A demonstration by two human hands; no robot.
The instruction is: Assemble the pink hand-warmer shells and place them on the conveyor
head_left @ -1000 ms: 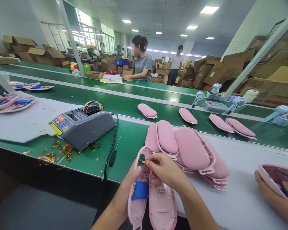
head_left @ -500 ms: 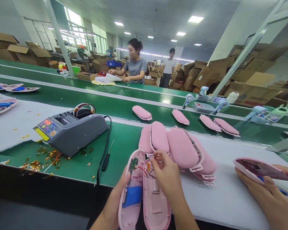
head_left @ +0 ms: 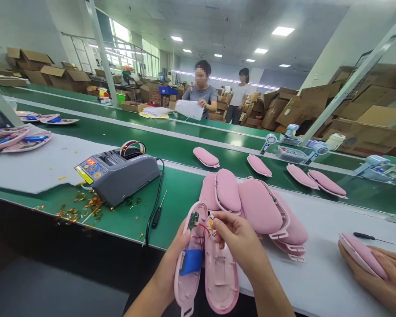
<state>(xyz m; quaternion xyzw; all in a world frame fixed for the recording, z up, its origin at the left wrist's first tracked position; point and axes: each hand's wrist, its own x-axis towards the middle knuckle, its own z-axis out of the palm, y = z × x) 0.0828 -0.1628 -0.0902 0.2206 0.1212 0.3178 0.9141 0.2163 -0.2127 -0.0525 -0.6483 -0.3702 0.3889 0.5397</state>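
My left hand (head_left: 171,257) is wrapped round a pink oval shell half (head_left: 187,293), open side up. Inside it sit a green circuit board (head_left: 193,220) and a blue-wrapped battery (head_left: 191,261). Beside it lies the matching shell half (head_left: 222,296), joined by thin red and dark wires (head_left: 203,226). Over this half's upper end my right hand (head_left: 239,237) pinches a small part with yellow tape (head_left: 211,223); the fingers partly hide it. Just behind, several closed pink cases (head_left: 260,207) are piled up.
A grey tape dispenser (head_left: 125,176) stands left, with tape scraps (head_left: 92,204) before it and a screwdriver (head_left: 158,213) beside its cable. At right, a co-worker's hands (head_left: 372,273) hold a pink case near another screwdriver (head_left: 364,236). More pink cases (head_left: 259,166) lie behind.
The view has shifted, so things sit further right. My right fingers stay at the wired end. The co-worker's case, open before, now looks closed. A person across the line has raised a paper sheet.
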